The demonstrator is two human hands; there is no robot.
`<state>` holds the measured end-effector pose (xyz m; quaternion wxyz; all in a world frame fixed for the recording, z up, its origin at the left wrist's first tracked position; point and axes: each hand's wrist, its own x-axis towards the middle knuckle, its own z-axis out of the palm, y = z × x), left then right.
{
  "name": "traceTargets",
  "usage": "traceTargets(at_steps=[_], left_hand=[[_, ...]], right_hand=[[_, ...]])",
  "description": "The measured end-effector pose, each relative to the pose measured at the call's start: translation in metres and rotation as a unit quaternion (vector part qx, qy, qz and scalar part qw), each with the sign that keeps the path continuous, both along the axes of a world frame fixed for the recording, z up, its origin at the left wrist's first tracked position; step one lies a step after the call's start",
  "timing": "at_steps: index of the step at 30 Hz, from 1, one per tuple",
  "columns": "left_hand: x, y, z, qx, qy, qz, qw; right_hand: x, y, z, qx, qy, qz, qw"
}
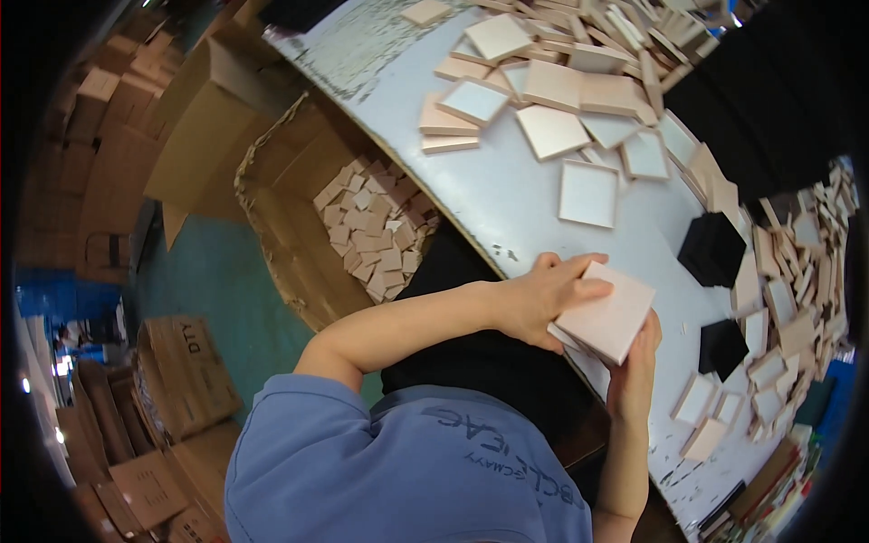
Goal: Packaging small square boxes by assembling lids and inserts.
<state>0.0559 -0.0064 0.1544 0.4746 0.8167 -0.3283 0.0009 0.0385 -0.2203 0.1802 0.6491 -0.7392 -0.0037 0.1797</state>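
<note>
A small pale pink square box (608, 310) is held between my two hands over the near edge of the table. My left hand (543, 301) grips it from the left, with fingers on its top and side. Round its right and lower side my right hand (634, 362) is closed, its fingers partly hidden. A thin gap shows along the lower left side of the box. Just beyond it on the table lies a shallow open square tray-like box part (588, 193), white inside. Two black blocks (712, 250) (722, 349) stand to the right.
A heap of pale box parts (579, 86) covers the far table (516, 213), with another heap (787, 308) at the right. Left of the table stands an open carton (272, 208) with many small box pieces. More cartons (186, 376) stand on the floor.
</note>
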Motion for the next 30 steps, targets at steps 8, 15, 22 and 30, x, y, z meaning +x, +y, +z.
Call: traceTargets(at_steps=[8, 15, 22, 30], left_hand=[[-0.02, 0.024, -0.002, 0.01, -0.079, 0.009, 0.997], [-0.102, 0.111, -0.02, 0.031, -0.224, 0.341, 0.913], [-0.153, 0.219, -0.061, 0.096, 0.094, 0.745, 0.653], [-0.026, 0.103, -0.007, 0.08, -0.141, 0.347, 0.924]], right_hand=[[-0.007, 0.031, 0.011, 0.021, -0.038, 0.079, 0.996], [0.012, 0.145, 0.023, 0.035, -0.277, 0.31, 0.909], [-0.004, 0.17, 0.008, 0.08, -0.391, 0.278, 0.874], [0.047, -0.061, 0.01, -0.393, -0.461, -0.068, 0.793]])
